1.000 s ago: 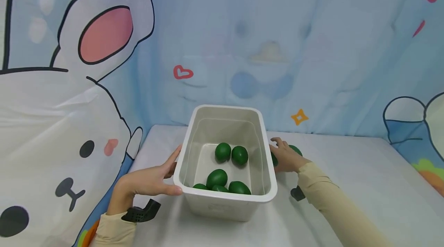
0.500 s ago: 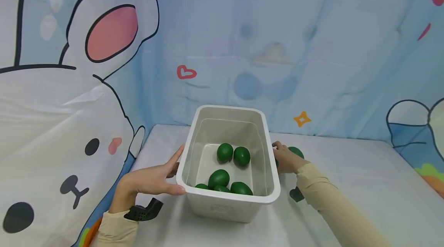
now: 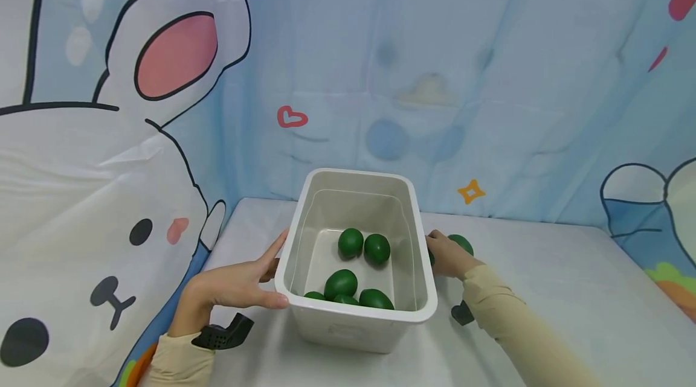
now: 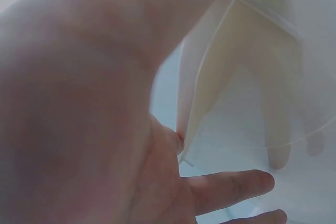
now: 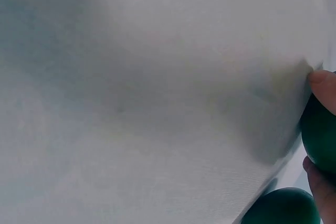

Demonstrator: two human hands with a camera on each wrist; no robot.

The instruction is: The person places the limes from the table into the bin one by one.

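A white plastic bin (image 3: 361, 317) stands in the middle, with several smooth, dark green egg-shaped fruits (image 3: 341, 284) on its floor. My left hand (image 3: 234, 284) rests against its near left corner, thumb at the front rim and fingers straight along the side wall. Just beyond the right wall, my right hand (image 3: 450, 255) holds another green egg-shaped fruit (image 5: 320, 135) between thumb and fingers. Most of that fruit is hidden behind the bin and hand in the head view. A further green fruit (image 3: 461, 243) lies behind the right hand.
The bin stands on a white-covered table (image 3: 549, 278). Behind it hangs a light blue printed curtain (image 3: 348, 61), which also runs down the left side with a cartoon rabbit. A black wrist mount (image 3: 224, 332) sits on the left wrist.
The right hand's fingers have lowered and closed around the fruit beside the bin. The left hand and the bin keep their places, and the head view has shifted slightly.
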